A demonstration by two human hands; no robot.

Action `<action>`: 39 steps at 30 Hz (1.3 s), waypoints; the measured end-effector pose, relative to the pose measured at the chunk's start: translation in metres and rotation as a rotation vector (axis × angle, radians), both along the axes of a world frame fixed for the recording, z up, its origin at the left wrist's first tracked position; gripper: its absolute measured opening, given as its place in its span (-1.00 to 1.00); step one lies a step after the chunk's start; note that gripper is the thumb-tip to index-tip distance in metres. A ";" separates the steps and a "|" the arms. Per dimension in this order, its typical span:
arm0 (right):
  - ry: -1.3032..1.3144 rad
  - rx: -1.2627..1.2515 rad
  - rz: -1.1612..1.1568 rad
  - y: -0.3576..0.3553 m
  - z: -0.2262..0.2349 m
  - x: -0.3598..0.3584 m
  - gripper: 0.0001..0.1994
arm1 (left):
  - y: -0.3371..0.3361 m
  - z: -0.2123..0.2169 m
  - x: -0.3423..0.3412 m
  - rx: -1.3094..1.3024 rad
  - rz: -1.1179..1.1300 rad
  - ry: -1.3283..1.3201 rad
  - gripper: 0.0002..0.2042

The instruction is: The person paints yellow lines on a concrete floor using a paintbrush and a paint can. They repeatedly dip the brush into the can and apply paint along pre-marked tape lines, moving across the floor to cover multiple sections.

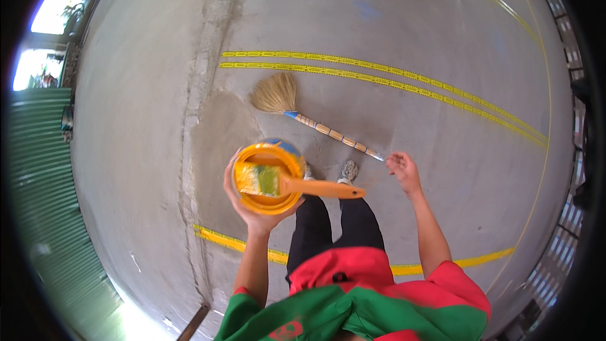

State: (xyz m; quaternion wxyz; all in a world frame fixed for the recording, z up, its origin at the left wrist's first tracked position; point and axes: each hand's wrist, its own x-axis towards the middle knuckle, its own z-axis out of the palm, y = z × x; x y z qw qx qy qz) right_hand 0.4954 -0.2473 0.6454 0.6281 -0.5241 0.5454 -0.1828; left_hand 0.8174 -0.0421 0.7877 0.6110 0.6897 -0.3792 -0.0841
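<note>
My left hand [245, 207] is wrapped around a paint can [298, 155] with an orange-yellow rim, holding it up at about waist height. Across the can's mouth lies a wide paintbrush [315, 187]; its orange handle sticks out to the right, and the bristles are smeared with yellow and green. Inside the can I see orange-yellow paint, partly covered by the brush. My right hand [404, 170] hovers on the right with nothing in it, its fingers loosely bent and apart. In the picture it is close to the handle end of a straw broom [328, 131] lying on the floor.
Double yellow strips [353, 68] run along the grey concrete floor [145, 120] beyond the broom. Another yellow band [221, 238] passes by my legs. Green corrugated sheeting [44, 177] stands at the left, with slatted dark structures [565, 240] along the right.
</note>
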 end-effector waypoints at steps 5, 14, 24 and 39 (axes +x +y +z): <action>0.539 -0.030 0.460 -0.013 -0.224 -0.030 -0.41 | -0.014 -0.116 0.038 0.059 0.064 -0.015 0.33; 1.022 -0.144 0.740 -0.081 -0.492 0.029 -0.23 | -0.060 -0.332 0.099 0.022 -0.011 -0.116 0.32; 1.116 -0.448 0.608 -0.079 -0.608 0.044 -0.47 | -0.079 -0.425 0.122 0.020 -0.030 -0.055 0.35; 0.624 0.642 0.001 0.187 -0.055 -0.161 -0.59 | -0.153 -0.115 0.077 0.121 -0.428 -0.455 0.19</action>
